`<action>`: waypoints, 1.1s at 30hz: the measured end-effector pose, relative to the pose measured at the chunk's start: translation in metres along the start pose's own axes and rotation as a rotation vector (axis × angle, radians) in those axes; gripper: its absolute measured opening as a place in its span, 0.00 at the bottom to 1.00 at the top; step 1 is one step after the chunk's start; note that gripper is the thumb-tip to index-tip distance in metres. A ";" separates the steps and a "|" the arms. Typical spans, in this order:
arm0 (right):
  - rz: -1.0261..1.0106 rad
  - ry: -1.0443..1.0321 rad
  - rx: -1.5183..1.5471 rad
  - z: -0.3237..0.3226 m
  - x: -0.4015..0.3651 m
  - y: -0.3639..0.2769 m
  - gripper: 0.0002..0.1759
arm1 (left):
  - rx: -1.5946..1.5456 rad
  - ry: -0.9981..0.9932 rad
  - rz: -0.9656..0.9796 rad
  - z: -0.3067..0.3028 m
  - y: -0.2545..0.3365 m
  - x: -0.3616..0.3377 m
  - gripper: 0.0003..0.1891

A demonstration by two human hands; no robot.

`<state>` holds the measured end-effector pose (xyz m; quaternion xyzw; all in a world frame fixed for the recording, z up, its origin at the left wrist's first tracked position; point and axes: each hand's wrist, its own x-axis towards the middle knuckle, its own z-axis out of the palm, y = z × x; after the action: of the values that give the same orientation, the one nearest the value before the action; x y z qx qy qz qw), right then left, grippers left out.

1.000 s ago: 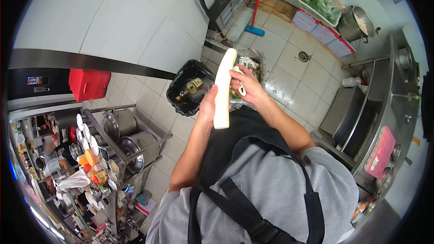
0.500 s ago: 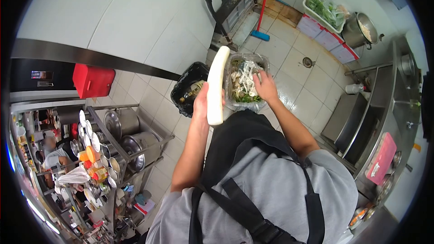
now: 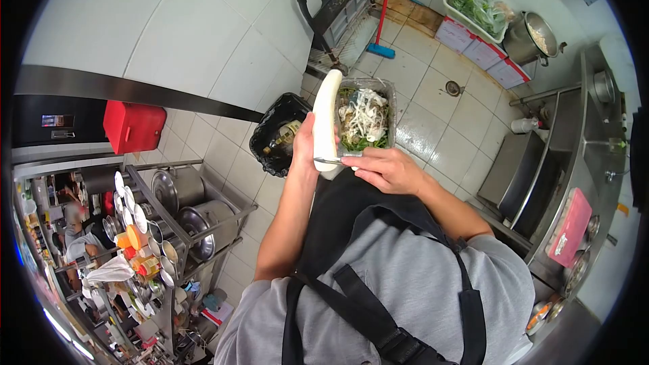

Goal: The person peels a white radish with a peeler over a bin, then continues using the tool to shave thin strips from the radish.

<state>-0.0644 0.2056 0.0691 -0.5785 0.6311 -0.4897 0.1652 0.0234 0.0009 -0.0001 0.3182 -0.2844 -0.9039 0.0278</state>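
A long, pale, peeled vegetable (image 3: pixel 326 111) stands lengthwise in my left hand (image 3: pixel 304 143), whose fingers wrap round its side. My right hand (image 3: pixel 384 167) is closed on the handle of a small metal tool (image 3: pixel 330 160), perhaps a peeler or knife. The tool's metal end lies across the lower part of the vegetable. Just beyond my hands is a clear plastic-lined bin (image 3: pixel 391 105) holding white peelings (image 3: pixel 367 111) and green scraps.
Left of the vegetable is a black-lined bin (image 3: pixel 259 136). A steel rack (image 3: pixel 200 233) with pots stands at left, a sink counter (image 3: pixel 556 182) at right. Beyond are a blue broom (image 3: pixel 382 51), a trolley (image 3: pixel 338 10) and a greens crate (image 3: pixel 501 39). Another person (image 3: pixel 78 247) is far left.
My right hand has come out of the bin of peelings and down to the vegetable's lower end, where the metal tool now shows in it. The vegetable's lower end has risen slightly.
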 end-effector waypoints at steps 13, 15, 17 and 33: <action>0.136 0.132 0.072 0.015 0.011 0.064 0.16 | 0.166 0.022 -0.015 0.026 -0.010 -0.037 0.25; 0.230 0.153 0.051 0.011 0.017 0.086 0.16 | 0.166 0.017 -0.006 0.029 -0.011 -0.042 0.25; 0.288 0.260 -0.004 0.016 0.024 0.119 0.15 | 0.106 -0.027 -0.040 0.025 -0.011 -0.048 0.26; 0.521 0.245 0.224 0.033 0.004 0.082 0.18 | 0.223 0.081 0.035 -0.002 -0.010 -0.056 0.28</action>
<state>-0.0868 0.1756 -0.0114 -0.3118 0.7155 -0.5636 0.2705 0.0703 0.0211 0.0242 0.3507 -0.3872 -0.8525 0.0193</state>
